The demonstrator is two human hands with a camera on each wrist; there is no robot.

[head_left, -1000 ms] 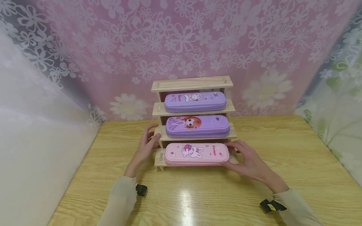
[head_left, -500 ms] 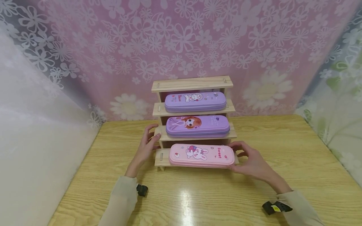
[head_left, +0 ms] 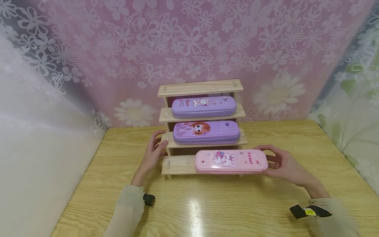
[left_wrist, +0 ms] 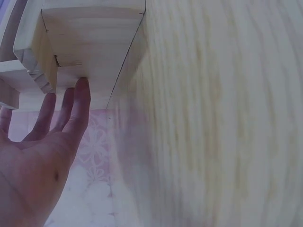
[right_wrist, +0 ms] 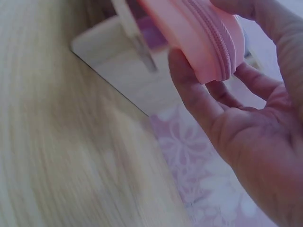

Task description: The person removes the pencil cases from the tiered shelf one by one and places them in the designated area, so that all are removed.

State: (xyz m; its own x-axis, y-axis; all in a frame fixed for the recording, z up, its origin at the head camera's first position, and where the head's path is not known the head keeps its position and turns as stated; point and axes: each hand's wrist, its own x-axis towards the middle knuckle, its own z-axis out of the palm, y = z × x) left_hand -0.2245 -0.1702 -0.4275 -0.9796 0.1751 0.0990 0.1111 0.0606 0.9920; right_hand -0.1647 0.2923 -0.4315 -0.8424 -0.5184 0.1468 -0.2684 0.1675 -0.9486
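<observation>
My right hand (head_left: 282,164) holds the right end of a pink pencil case (head_left: 220,161) with a bunny and "Sweet" on its lid. The case lies over the lowest tier of a stepped wooden rack (head_left: 179,164), its right part sticking out past the rack's end. In the right wrist view, fingers and thumb pinch the case's zipped end (right_wrist: 203,42). My left hand (head_left: 152,149) grips the left end of the rack, thumb on a middle tier; the left wrist view shows its fingers (left_wrist: 78,106) reaching to the rack's side and underside.
Two purple pencil cases stand on the upper tiers, one with a rabbit (head_left: 204,107), one with a red-haired girl (head_left: 207,131). A bare top board (head_left: 201,87) crowns the rack. A floral curtain (head_left: 118,65) hangs behind the wooden table (head_left: 207,204).
My right hand has slid the pink pencil case to the right, baring the left part of the lowest tier. My left hand stays on the rack.
</observation>
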